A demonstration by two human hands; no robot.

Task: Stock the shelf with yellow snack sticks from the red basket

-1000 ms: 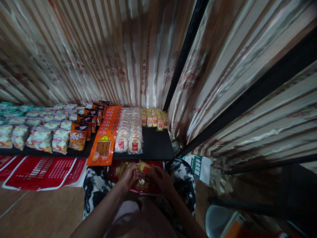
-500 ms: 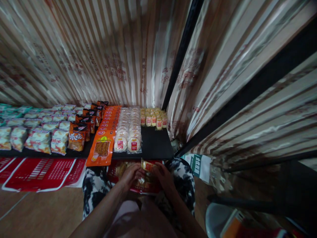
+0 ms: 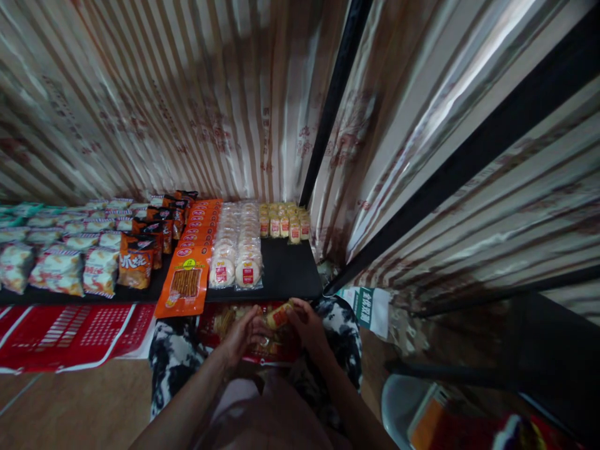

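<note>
Over my lap, my right hand [image 3: 305,324] pinches the end of a small yellow snack packet [image 3: 280,315] with a red label. My left hand [image 3: 244,334] is beside it on the left, fingers apart and a little curled, holding nothing. Below both hands, a red basket [image 3: 255,359] between my knees contains more small wrapped snacks, partly hidden by my hands. Similar yellow packets [image 3: 294,231] stand in rows at the right back of the black shelf [image 3: 290,269].
Left along the shelf are clear-wrapped round crackers [image 3: 247,272], orange snack bags [image 3: 182,284], brown-orange bags [image 3: 135,261] and white bags [image 3: 59,270]. A red basket [image 3: 84,334] sits below. Black poles [image 3: 335,103] and striped curtain rise behind; a white stool [image 3: 403,406] stands lower right.
My left hand has come away from the snack packet, which stays in my right hand and is now tilted. The whole view has shifted slightly.
</note>
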